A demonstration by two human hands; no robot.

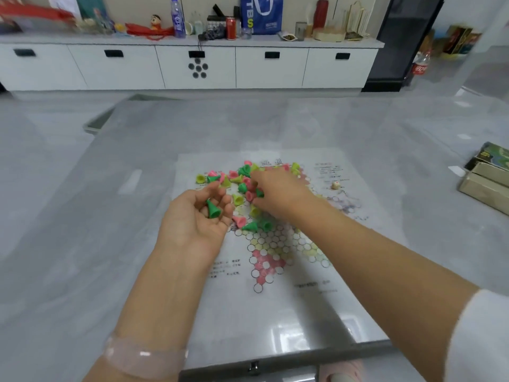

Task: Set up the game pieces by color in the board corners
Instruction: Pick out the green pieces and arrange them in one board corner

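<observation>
Green cone piece (212,209) lies in the cupped left hand (197,216), palm up, fingers loosely curled round it just beside the pile. Right hand (271,193) is down among the mixed pieces (238,179), a heap of pink, yellow and green on the paper board (275,257), fingertips pinching at what looks like another green piece (259,193); the grip itself is partly hidden. Judged step: sorting out greens before placing. To do it well, pick one colour at a time, lift each piece clear without scattering its neighbours, and gather them in the left palm. Board corners nearest the person show bare printed circles, pink and yellow; no pieces set there yet. Small die (335,185) sits apart on the board, right of the heap.
</observation>
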